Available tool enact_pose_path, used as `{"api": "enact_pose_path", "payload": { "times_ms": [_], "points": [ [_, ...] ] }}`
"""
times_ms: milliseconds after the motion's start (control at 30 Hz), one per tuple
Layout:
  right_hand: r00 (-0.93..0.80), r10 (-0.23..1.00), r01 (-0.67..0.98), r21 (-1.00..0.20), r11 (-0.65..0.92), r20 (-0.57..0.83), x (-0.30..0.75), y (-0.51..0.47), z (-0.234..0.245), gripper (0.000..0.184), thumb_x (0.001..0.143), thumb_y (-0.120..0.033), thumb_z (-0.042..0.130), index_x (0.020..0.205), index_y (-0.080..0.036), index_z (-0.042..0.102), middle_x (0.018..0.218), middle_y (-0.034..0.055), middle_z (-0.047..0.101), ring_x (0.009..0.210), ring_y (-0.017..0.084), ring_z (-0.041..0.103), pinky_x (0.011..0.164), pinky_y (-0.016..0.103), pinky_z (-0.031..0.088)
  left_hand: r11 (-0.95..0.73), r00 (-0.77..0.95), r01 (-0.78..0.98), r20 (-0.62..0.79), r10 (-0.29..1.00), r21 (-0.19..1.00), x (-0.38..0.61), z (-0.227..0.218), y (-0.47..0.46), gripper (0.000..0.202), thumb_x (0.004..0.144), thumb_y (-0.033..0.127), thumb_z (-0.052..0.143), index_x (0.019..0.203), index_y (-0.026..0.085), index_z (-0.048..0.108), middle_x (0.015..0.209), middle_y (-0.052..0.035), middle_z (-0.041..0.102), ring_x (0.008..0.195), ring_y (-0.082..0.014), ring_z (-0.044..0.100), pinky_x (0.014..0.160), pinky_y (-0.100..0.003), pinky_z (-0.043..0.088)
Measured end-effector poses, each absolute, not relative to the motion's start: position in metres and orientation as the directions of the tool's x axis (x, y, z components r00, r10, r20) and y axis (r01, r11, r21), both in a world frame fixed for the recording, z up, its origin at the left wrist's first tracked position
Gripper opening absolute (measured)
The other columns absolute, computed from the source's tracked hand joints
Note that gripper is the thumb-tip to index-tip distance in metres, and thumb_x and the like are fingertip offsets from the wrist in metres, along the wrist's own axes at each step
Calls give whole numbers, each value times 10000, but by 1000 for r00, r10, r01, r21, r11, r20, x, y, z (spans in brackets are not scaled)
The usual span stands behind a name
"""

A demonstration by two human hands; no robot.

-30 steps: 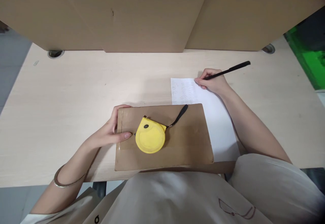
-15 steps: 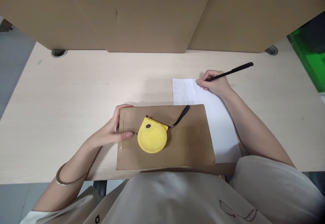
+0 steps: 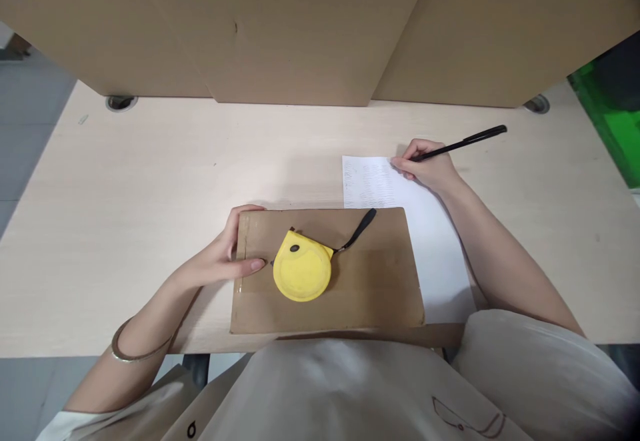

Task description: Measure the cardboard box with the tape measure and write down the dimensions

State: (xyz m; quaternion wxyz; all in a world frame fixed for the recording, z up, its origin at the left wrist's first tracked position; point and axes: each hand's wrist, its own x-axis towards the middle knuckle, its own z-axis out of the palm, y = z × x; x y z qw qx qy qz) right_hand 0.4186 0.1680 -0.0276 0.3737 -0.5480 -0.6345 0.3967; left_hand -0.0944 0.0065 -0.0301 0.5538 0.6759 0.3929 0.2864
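My left hand (image 3: 231,247) is closed around the left end of a flat brown cardboard box (image 3: 370,287), thumb on top and fingers at its far edge. On the box lies a yellow tape measure (image 3: 303,271) with a black wrist strap (image 3: 361,229), close to my left thumb and apart from it. My right hand (image 3: 430,166) pinches a black pen (image 3: 470,141), its tip end hidden by the fingers at the top of a white sheet of paper (image 3: 435,261). Small writing covers the sheet's upper left part. The box overlaps the paper's left side.
Tall cardboard panels (image 3: 300,34) stand along the back of the pale wooden table (image 3: 125,214). Two round cable holes sit at the rear, one at left (image 3: 121,103) and one at right (image 3: 537,103). My body is against the front edge.
The whole view has shifted slightly, moving the scene a little to the right. Both hands keep their holds, and the box, tape measure and paper stay put.
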Motion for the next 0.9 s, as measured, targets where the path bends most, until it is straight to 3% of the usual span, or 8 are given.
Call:
{"api": "enact_pose_path", "payload": {
  "times_ms": [133, 300, 500, 567, 667, 733, 800, 900],
  "points": [
    [-134, 991, 449, -891, 74, 14, 418, 168, -27, 608, 881, -451, 1124, 642, -289, 590, 596, -5, 607, 537, 153, 475, 568, 352, 403, -93, 519, 237, -45, 853, 967, -96, -32, 7, 915, 1028, 567, 965, 1800, 429, 494, 1835, -152, 548, 1544, -431, 680, 1185, -554, 714],
    [-79, 997, 474, -880, 30, -9, 415, 169, -26, 603, 879, -263, 1088, 621, -286, 544, 568, -13, 575, 527, 152, 455, 556, 342, 361, -65, 534, 240, -77, 842, 969, -94, -21, 8, 912, 1045, 536, 961, 1799, 434, 459, 1842, -159, 525, 1535, -419, 703, 1179, -544, 720],
    [-32, 998, 436, -899, -37, -56, 412, 168, -20, 524, 793, -162, 1047, 625, -276, 564, 549, -31, 574, 502, 134, 473, 539, 307, 345, -36, 551, 249, -111, 827, 968, -88, -9, 10, 940, 1008, 523, 993, 1770, 421, 453, 1875, -171, 492, 1608, -466, 672, 1275, -630, 681],
    [1, 997, 397, -915, -77, -83, 409, 167, -18, 543, 844, -205, 1031, 639, -280, 534, 548, -29, 560, 487, 128, 451, 528, 304, 334, -37, 547, 246, -107, 830, 968, -86, -9, 10, 932, 1006, 545, 990, 1761, 422, 458, 1862, -169, 499, 1622, -472, 661, 1296, -650, 663],
    [108, 983, 407, -895, -181, -150, 404, 164, -9, 613, 1062, -349, 929, 670, -289, 462, 545, -35, 469, 494, 135, 374, 531, 312, 314, -20, 555, 238, -119, 824, 971, -82, -7, 10, 907, 1027, 556, 970, 1751, 418, 442, 1844, -169, 515, 1642, -474, 651, 1329, -666, 637],
    [201, 957, 498, -819, -284, -209, 402, 161, 3, 655, 1187, -395, 814, 666, -288, 431, 564, -24, 428, 535, 156, 372, 580, 336, 338, -6, 561, 233, -129, 818, 973, -80, -4, 10, 903, 1037, 552, 963, 1750, 415, 426, 1843, -170, 517, 1649, -472, 650, 1345, -672, 626],
    [257, 932, 646, -672, -362, -254, 401, 156, 20, 662, 1221, -398, 781, 653, -283, 460, 610, 14, 480, 609, 193, 445, 665, 374, 381, 2, 564, 226, -133, 815, 974, -79, -3, 11, 903, 1040, 541, 963, 1748, 418, 417, 1840, -167, 512, 1642, -462, 653, 1335, -659, 634],
    [243, 912, 898, -279, -341, -331, 397, 148, 42, 567, 1226, -411, 770, 711, -261, 585, 764, 100, 634, 762, 262, 557, 798, 435, 433, -2, 577, 194, -113, 809, 981, -78, -6, 12, 901, 1029, 522, 977, 1730, 417, 421, 1802, -160, 519, 1588, -431, 678, 1267, -603, 671]
  ]
}}
